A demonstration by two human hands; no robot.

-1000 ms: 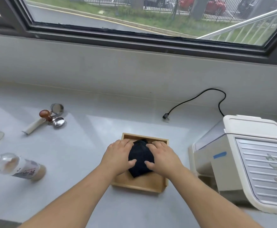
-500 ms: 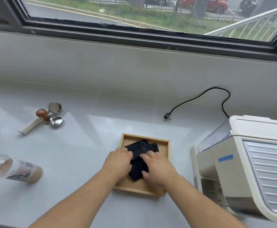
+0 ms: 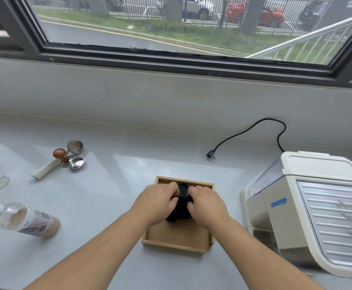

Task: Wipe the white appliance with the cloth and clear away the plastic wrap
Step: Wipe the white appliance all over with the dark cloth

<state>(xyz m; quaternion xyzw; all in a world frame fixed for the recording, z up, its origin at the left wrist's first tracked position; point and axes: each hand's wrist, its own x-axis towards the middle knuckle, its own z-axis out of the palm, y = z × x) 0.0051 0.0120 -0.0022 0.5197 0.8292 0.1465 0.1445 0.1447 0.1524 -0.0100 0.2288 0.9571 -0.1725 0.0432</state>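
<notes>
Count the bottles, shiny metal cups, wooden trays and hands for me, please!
Bottle: 1
Shiny metal cups: 2
Wooden tray: 1
Hands: 2, the left hand and the right hand, both gripping the dark cloth
Total: 6
</notes>
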